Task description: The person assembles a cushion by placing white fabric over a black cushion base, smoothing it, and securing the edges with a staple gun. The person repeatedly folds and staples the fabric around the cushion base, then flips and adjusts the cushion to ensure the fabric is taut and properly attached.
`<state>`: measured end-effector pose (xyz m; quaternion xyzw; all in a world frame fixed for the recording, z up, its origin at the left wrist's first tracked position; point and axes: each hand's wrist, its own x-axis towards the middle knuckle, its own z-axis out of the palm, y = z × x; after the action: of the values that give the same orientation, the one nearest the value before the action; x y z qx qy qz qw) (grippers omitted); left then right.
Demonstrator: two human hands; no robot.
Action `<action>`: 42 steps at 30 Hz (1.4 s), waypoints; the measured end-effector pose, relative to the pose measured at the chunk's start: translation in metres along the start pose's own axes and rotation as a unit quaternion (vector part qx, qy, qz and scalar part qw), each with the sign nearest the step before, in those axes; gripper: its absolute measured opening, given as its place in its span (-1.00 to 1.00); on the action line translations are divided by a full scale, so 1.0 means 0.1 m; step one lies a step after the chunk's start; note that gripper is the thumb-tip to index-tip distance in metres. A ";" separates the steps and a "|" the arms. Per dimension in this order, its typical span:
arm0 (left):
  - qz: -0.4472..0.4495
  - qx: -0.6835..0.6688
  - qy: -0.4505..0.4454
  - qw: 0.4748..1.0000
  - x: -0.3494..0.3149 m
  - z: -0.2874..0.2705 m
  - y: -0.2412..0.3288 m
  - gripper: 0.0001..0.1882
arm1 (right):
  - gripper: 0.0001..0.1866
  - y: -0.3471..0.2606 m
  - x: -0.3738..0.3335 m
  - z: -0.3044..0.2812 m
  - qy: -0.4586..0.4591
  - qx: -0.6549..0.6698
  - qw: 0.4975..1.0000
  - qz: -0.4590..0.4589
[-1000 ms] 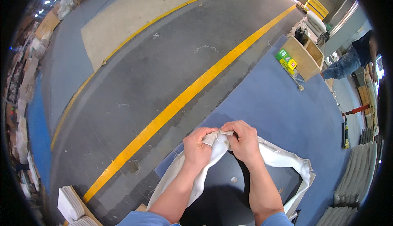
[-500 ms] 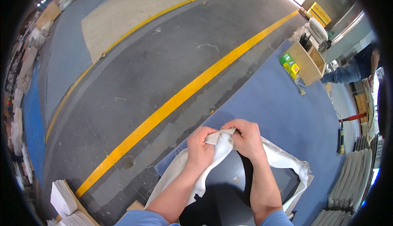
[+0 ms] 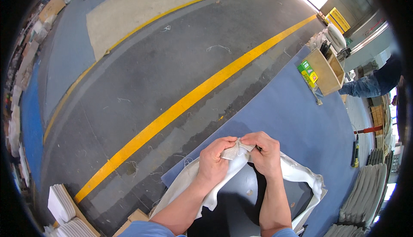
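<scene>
My left hand (image 3: pixel 214 159) and my right hand (image 3: pixel 264 153) meet at the far edge of a fabric cover (image 3: pixel 297 169), both closed on it. The cover is white inside with a beige outer side, and its bunched edge is pinched between my thumbs and fingers. It lies loosely around a dark, smooth panel (image 3: pixel 234 189) with a small round hole, partly in the shadow of my arms. Folds of the cloth hang beneath my left forearm and run along the panel's right side.
A blue-covered table (image 3: pixel 292 112) bears the work. At its far right corner stand a wooden box (image 3: pixel 323 71) and a green-yellow packet (image 3: pixel 307 74). Stacked pale cushions (image 3: pixel 363 194) are at the right, white padded pieces (image 3: pixel 62 204) at lower left. Another person (image 3: pixel 370 82) stands at the right.
My hands have come closer together on the cloth edge, the left turning inward. The beige flap between them is now more gathered. The view has shifted slightly.
</scene>
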<state>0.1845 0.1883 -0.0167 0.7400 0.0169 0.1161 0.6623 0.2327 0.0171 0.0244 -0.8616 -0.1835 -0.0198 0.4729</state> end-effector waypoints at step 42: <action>-0.029 -0.010 -0.040 0.999 -0.02 -0.05 -0.04 -0.78 | -0.68 0.04 0.07 -0.05 -0.062 0.060 0.996 0.016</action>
<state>0.1822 0.1933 -0.0205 0.7368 0.0107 0.0677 0.6726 0.2411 0.0128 0.0254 -0.8343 -0.1996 0.0526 0.5113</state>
